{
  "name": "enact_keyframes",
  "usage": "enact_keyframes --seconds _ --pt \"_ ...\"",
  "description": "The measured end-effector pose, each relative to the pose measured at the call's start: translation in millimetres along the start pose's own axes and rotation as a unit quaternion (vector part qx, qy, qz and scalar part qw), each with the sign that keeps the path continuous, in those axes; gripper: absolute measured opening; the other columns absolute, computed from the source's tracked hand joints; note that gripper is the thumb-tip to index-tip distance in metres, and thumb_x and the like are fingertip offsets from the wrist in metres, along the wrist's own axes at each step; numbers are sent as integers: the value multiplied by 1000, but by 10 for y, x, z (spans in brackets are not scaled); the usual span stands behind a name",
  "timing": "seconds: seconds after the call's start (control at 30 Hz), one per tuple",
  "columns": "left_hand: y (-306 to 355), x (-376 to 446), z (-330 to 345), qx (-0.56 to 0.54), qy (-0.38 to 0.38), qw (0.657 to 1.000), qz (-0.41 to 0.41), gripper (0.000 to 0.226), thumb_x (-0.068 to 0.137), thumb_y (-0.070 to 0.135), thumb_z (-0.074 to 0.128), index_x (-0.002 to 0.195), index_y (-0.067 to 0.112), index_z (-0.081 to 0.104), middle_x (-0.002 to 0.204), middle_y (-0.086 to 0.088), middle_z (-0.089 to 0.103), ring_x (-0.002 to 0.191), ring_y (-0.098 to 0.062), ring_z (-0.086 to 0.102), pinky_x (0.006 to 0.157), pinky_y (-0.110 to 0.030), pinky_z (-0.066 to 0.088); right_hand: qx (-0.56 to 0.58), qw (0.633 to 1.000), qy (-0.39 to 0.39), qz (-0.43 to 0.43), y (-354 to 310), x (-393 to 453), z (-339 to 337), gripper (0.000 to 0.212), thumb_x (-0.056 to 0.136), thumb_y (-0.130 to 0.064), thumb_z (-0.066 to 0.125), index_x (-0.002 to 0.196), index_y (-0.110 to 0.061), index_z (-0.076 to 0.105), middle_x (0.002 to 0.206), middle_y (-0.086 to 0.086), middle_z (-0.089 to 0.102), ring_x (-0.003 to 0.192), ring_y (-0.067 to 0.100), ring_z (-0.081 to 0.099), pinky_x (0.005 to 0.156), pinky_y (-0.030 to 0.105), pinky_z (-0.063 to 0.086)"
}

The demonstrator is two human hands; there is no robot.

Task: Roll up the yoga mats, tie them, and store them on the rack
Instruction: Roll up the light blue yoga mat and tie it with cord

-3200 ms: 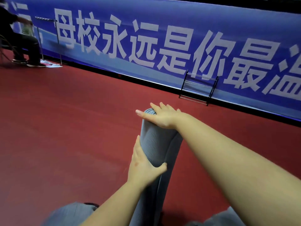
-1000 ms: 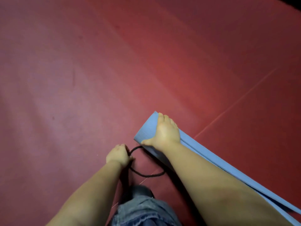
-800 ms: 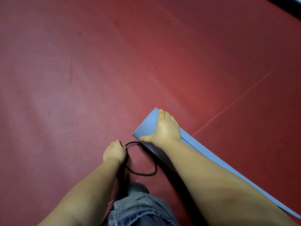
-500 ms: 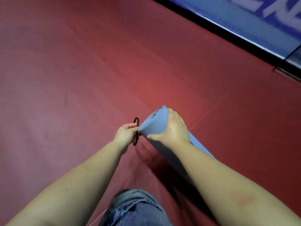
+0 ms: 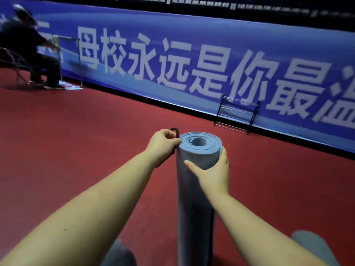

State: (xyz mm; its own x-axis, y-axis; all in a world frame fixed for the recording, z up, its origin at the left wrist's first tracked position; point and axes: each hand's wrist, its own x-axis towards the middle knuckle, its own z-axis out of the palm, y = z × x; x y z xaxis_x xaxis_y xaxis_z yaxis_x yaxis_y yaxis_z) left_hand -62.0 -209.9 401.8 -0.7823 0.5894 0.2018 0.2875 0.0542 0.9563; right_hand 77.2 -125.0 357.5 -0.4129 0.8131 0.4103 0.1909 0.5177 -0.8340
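The rolled blue yoga mat (image 5: 196, 198) stands upright on the red floor (image 5: 76, 141), its spiral end on top and its lower end hidden below the frame edge. Left of the mat, the floor runs open and bare as far as a seated person (image 5: 28, 48) in dark clothes on a chair (image 5: 13, 64), well apart from the mat at the far left. Beyond the mat and to its right, a low black rack (image 5: 237, 115) with thin metal rails stands on the floor against a long blue banner (image 5: 192, 45), well apart from the mat, with bare floor between them. The banner forms the far edge of the floor, with a dark strip along its foot.

Large white characters on the banner read 母校永远是你最, followed by a character cut off at the frame edge that cannot be read whole.

The right hand (image 5: 213, 173) grips the mat just below its top, thumb lying across the near face and fingers curled round the far right side. The left hand (image 5: 163, 144) is closed at the mat's upper left rim, touching it, and pinches a black band (image 5: 174, 130), a loop of which sticks up above the fingers. The band is not round the mat.
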Motion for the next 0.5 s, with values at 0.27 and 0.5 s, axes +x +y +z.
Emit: enact_keyframes --seconds 0.27,0.5 --pt "586 -636 560 304 -51 938 158 14 81 27 66 94 22 68 104 -2 66 100 -22 58 83 -29 44 96 985 120 81 121 -522 -328 121 45 -52 88 145 -21 26 143 2 42 131 19 43 104 41 40" --pt "640 -959 746 332 -42 930 152 51 74 56 68 108 20 59 112 2 65 109 -21 56 91 -32 42 119 984 104 83 48 -645 -250 105 58 -21 87 144 -14 28 143 7 40 129 22 43 105 36 39"
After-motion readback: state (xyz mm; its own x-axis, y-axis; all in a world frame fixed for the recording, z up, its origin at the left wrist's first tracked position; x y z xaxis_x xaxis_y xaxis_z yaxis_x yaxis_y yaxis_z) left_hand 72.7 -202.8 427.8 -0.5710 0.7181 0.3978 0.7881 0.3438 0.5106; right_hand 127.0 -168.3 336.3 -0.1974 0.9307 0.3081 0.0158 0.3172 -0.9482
